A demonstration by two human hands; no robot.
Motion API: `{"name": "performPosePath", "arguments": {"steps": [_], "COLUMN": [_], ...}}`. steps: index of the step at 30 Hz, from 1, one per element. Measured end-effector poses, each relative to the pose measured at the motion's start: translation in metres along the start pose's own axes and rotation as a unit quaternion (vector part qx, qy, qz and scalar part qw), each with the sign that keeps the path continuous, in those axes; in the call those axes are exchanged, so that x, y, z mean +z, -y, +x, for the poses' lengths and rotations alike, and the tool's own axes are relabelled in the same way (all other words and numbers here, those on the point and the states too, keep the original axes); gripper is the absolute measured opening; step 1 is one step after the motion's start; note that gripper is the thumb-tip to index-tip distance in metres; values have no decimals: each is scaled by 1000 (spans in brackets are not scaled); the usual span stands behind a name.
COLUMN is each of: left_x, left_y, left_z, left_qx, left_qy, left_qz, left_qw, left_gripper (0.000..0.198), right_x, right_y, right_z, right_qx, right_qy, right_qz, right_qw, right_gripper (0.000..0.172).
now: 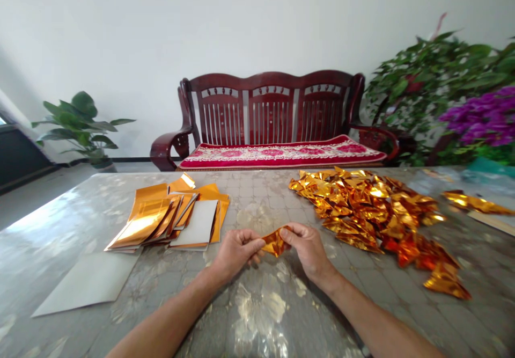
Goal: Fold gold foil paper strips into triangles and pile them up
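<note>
A small folded piece of gold foil paper (276, 243) is held between my two hands above the middle of the table. My left hand (240, 249) pinches its left end between thumb and fingers. At its right end, my right hand (306, 246) grips it the same way. Left of my hands lies a loose stack of flat gold foil sheets (151, 216), some with the pale side up. A heap of folded gold foil pieces (362, 205) covers the table on the right.
A single pale sheet (88, 283) lies at the table's left front. The patterned table (257, 304) reaches toward a dark red wooden bench (271, 116). On the far right are clear plastic, a few gold pieces (478, 203) and purple flowers (483, 116).
</note>
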State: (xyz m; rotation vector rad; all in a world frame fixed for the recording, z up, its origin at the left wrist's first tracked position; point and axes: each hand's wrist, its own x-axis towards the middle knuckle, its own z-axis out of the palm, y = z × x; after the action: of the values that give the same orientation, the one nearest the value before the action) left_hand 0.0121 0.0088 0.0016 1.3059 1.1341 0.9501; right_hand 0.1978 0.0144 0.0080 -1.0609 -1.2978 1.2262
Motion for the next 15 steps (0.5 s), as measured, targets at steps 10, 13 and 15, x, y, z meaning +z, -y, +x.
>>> {"name": "performPosePath", "arguments": {"steps": [10, 13, 15], "left_x": [-3, -2, 1], "left_y": [5, 2, 1], "left_z": [-7, -11, -13], "left_qx": [190, 290, 362], "left_qy": [-193, -166, -146], "left_qz": [315, 441, 507], "left_qw": [910, 833, 769], "left_gripper": [20, 20, 23], "right_x": [-1, 8, 14], "right_y": [-3, 0, 1], "right_z": [-1, -6, -8], "right_qx": [-13, 16, 31], "right_qy": [-74, -2, 12], "right_qz": [-9, -1, 3], "right_qw": [997, 1000, 999], "right_gripper": [38, 41, 42]}}
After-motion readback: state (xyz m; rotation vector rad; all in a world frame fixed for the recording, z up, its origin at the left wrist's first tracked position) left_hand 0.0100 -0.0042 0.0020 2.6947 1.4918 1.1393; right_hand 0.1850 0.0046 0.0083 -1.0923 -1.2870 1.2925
